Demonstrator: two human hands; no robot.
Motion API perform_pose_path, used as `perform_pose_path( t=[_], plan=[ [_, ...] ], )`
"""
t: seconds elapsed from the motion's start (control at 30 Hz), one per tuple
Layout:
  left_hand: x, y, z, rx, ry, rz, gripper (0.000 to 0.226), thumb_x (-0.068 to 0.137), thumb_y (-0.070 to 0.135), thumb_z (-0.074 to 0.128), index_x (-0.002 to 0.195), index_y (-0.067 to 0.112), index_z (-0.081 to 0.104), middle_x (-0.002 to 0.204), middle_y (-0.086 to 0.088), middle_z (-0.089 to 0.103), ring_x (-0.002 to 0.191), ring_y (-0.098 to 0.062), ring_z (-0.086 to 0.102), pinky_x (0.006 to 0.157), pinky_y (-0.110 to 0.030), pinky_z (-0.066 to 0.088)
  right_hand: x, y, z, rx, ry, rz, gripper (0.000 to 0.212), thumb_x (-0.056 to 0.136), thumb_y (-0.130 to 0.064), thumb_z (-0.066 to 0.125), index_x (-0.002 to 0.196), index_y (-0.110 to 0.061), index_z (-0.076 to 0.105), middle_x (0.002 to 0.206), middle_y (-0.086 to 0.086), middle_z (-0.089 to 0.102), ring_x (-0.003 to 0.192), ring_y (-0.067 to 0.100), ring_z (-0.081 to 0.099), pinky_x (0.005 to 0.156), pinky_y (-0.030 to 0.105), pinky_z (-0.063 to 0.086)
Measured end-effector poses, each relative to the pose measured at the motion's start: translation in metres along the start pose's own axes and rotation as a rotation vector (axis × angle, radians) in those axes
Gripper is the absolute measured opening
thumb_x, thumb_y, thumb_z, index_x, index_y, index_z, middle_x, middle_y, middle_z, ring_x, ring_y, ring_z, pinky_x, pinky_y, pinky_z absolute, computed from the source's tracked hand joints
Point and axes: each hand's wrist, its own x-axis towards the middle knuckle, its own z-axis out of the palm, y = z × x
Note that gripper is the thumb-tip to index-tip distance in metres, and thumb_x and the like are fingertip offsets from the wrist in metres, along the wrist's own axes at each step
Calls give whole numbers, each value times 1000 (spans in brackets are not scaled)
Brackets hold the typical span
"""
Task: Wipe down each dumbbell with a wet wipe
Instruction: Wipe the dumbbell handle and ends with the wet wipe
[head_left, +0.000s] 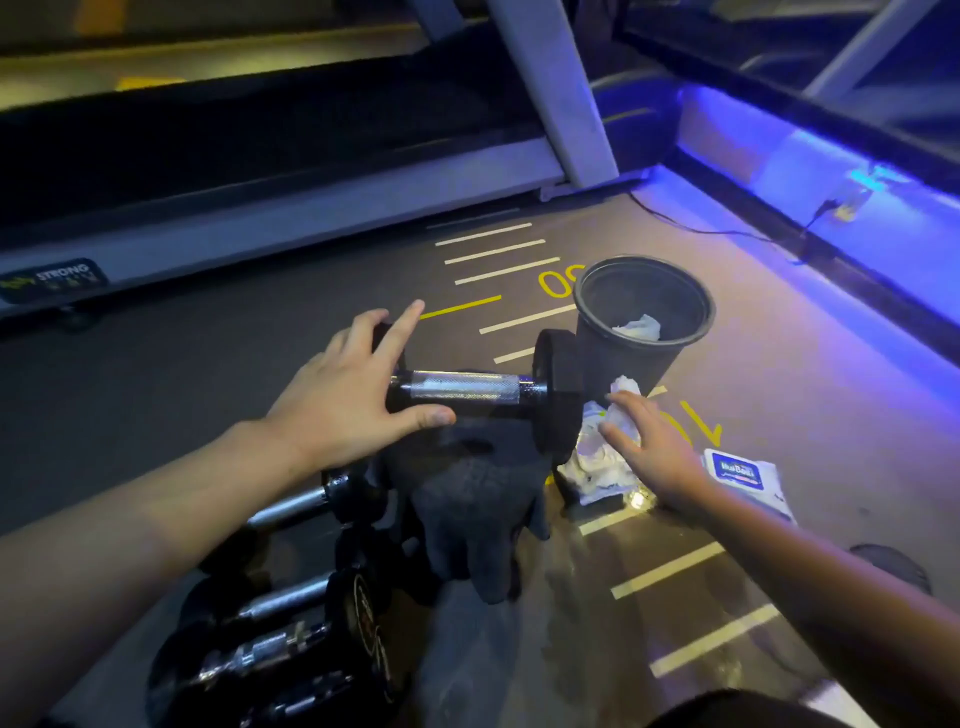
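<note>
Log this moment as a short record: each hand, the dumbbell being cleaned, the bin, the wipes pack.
left hand: open, fingers spread, steadying one end of the dumbbell
right hand: presses a wipe against the dumbbell's other end
dumbbell: lies level on a dark cloth
bin: behind the dumbbell, a used wipe inside
wipes pack: on the floor, right of the right hand
other dumbbells: lower left

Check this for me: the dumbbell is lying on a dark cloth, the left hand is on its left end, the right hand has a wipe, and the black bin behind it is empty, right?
Not quite. The black bin is not empty: the head view shows a crumpled white wipe inside it. The rest stands: dumbbell on the dark cloth, left hand on its left end, right hand with a wipe.
</note>
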Motion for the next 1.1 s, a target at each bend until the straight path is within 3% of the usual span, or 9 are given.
perform_pose_path(
  t=[0.17,0.33,0.5,0.67,0.77,0.87,0.93,1.0,1.1],
  plan=[
    [0,0,-2,-23,-21,0,117,62,100,26,157,42,-12,162,-4,13,147,-31,25,114,-50,36,-13,-58,-55,117,53,-116,57,85,-72,45,135,-44,43,143,-14,45,130,7,45,106,33,37],
    [-1,0,-8,-103,-73,12,116,71,90,45,158,39,-11,164,-5,10,150,-30,19,115,-49,33,-36,-141,-104,175,99,-247,58,90,-53,50,140,-25,46,141,-12,48,127,0,44,105,29,37],
    [-6,-6,-16,-159,-104,42,120,74,81,60,159,36,-12,167,2,4,151,-25,20,115,-45,33,-58,-215,-115,165,69,-400,57,89,-57,45,140,-32,47,135,-37,42,129,-10,39,102,12,30],
    [-10,-9,-23,-235,-130,27,132,69,76,71,157,36,-20,167,13,2,149,-18,27,110,-41,39,-60,-264,-86,206,-56,-436,55,90,-57,48,141,-35,44,141,-19,48,124,3,50,103,25,39],
    [-12,-11,-27,-251,-138,10,137,69,71,76,156,34,-23,166,15,2,147,-17,31,102,-38,42,-52,-277,-63,199,-118,-453,54,90,-58,48,140,-37,44,144,-21,46,133,0,42,104,27,39],
    [-14,-13,-26,-258,-128,34,142,66,68,80,156,33,-24,166,17,0,149,-15,26,104,-37,40,-45,-280,-46,200,-170,-450,49,93,-53,53,138,-37,44,144,-14,46,130,-10,41,99,13,35],
    [-15,-15,-25,-267,-118,56,143,65,67,82,156,31,-22,166,16,2,150,-14,23,107,-35,38,-41,-276,-37,225,-199,-409,44,98,-35,58,139,-28,45,144,-8,46,117,-22,44,89,0,32],
    [-15,-17,-24,-269,-112,71,145,63,67,83,157,31,-22,165,17,3,150,-14,23,107,-35,38,-35,-268,-31,252,-227,-362,45,98,-25,58,141,-22,45,145,-7,46,109,-23,51,86,-1,34],
    [-15,-18,-23,-265,-102,80,147,61,67,84,157,32,-21,163,18,5,148,-12,25,104,-36,40,-25,-256,-24,271,-265,-319,49,98,-27,58,144,-22,43,147,-9,45,114,-17,53,91,5,39]
  ],
)
